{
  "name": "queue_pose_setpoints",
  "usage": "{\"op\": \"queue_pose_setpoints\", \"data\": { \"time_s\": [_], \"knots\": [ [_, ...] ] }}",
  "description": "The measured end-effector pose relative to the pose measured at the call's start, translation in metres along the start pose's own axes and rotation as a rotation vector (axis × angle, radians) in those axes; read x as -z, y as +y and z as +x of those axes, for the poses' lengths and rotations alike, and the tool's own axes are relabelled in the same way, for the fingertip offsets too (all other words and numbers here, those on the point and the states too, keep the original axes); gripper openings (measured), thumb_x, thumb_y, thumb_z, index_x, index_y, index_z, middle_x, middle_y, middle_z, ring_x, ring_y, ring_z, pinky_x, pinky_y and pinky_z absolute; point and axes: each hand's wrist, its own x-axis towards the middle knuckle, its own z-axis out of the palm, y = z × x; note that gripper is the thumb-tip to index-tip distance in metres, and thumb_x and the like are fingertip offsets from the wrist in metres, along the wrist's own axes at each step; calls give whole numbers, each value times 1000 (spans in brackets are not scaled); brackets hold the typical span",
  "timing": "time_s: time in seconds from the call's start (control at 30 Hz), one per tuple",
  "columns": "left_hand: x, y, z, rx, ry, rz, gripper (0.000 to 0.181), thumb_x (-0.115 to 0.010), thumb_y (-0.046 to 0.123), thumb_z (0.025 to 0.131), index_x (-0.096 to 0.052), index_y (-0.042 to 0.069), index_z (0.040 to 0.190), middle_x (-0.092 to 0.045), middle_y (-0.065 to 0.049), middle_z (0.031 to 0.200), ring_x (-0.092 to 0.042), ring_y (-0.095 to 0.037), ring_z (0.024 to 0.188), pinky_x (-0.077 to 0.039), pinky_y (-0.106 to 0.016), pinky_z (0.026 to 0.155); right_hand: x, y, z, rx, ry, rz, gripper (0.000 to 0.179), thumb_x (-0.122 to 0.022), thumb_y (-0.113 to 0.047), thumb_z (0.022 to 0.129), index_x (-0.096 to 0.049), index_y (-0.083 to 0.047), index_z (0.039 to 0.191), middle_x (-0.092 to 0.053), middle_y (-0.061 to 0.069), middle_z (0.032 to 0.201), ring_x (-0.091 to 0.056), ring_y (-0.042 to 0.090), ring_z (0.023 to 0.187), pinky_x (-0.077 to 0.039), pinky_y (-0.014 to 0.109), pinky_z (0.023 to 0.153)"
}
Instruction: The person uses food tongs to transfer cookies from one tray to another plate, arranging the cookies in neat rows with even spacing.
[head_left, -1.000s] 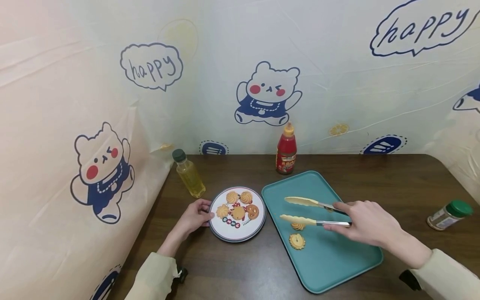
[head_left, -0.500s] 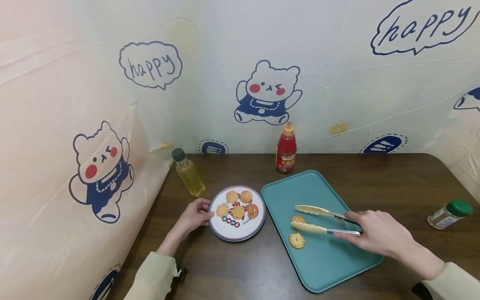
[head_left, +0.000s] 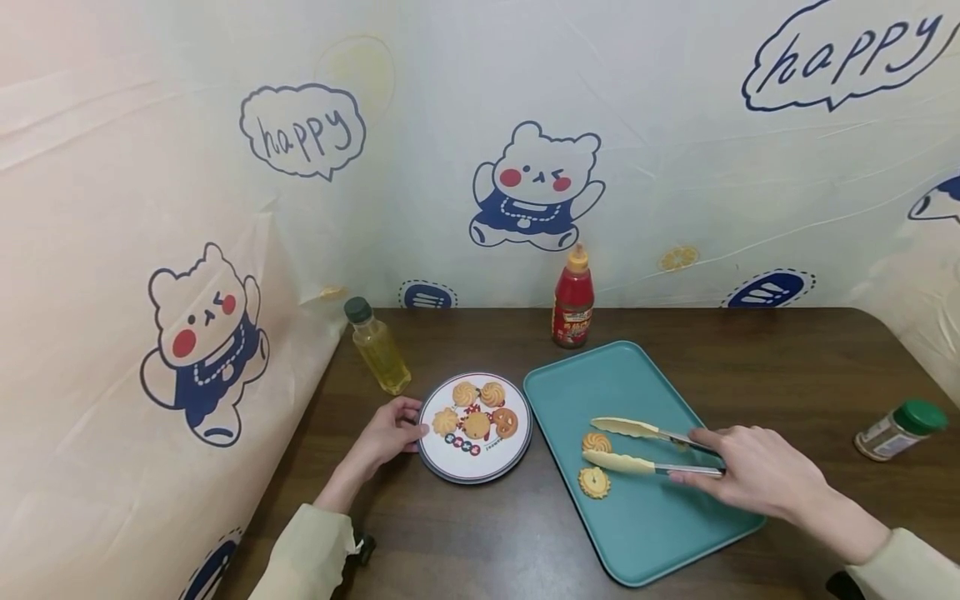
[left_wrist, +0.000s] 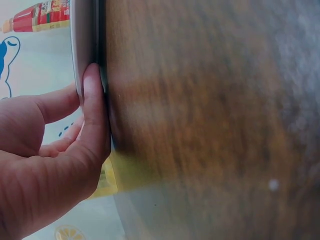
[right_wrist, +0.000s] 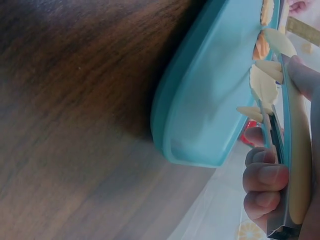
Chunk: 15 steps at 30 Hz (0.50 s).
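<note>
Cream tongs (head_left: 645, 446) gripped by right hand (head_left: 750, 471) seemingly straddle a cookie (head_left: 597, 441); left hand (head_left: 386, 433) pinches plate (head_left: 480, 468).

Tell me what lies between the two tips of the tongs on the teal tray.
In the head view, a swirl cookie lies between the tips of the tongs, which the right hand holds over the teal tray.

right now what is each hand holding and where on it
The right hand grips the tongs at the metal handle end, tips around a cookie on the teal tray. The left hand holds the plate by its left rim.
</note>
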Motion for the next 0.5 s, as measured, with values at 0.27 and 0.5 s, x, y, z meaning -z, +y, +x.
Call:
{"op": "queue_pose_setpoints", "data": {
  "time_s": [0.27,0.5],
  "knots": [
    [0,0,0,8,7,3,41,-69,1,92,-53,-1,130,-56,-18,113,-59,-25,90,-60,-35,71,-1,1,-1,13,14,1,62,-67,-69,81,-75,-13,106,-58,-12,65,-39,-1,53,-34,24,43],
    [0,1,0,6,5,5,41,-69,1,92,-53,-2,130,-56,-18,114,-58,-25,90,-60,-35,71,-3,2,-3,28,44,-15,59,-69,-68,80,-75,-14,104,-59,-12,65,-37,-2,51,-33,24,42]
  ]
}}
